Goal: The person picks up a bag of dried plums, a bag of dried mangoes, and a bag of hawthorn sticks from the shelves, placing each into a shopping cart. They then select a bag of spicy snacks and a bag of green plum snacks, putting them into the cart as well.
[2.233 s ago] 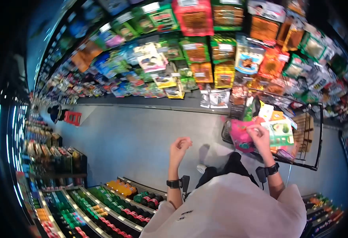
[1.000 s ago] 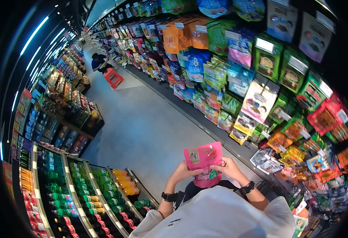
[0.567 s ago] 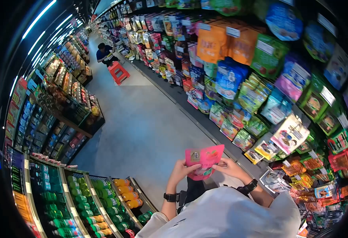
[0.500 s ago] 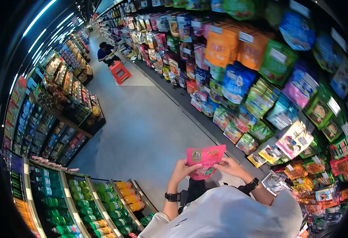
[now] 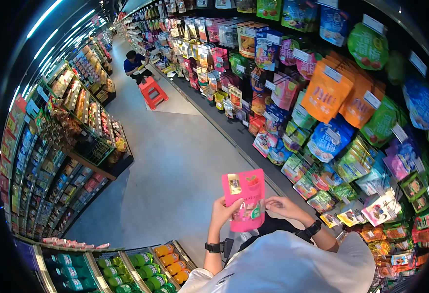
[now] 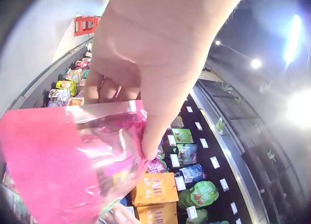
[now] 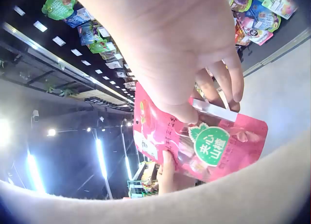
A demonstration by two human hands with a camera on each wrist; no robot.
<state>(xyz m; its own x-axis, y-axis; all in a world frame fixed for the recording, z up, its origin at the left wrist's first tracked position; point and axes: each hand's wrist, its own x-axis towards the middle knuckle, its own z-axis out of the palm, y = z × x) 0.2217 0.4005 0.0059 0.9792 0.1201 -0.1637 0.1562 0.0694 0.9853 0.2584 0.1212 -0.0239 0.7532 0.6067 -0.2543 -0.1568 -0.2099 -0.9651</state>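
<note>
A pink packet [image 5: 245,198] with a clear window and a green round label stands upright before the chest in the head view. My left hand [image 5: 223,213] grips its left side, thumb on the front; in the left wrist view the left hand [image 6: 146,49] has its fingers behind the packet [image 6: 43,156]. At the opposite edge, my right hand [image 5: 289,209] pinches the packet with thumb and fingertips. The right wrist view shows the right hand [image 7: 170,49] over the packet's edge, thumb by the green label [image 7: 212,145], other fingers partly hidden behind.
Hanging snack packets [image 5: 329,90] line the shelf along the right. Bottles [image 5: 146,268] fill racks at the lower left, with more shelves [image 5: 58,166] beyond. Up the aisle floor [image 5: 170,156], a red stool [image 5: 153,93] stands near a crouching person [image 5: 135,66].
The head view has turned, bringing more of the right-hand shelf into sight. Both hands, formerly apart, came to the pink packet; lately it has shifted slightly left and stands taller in view.
</note>
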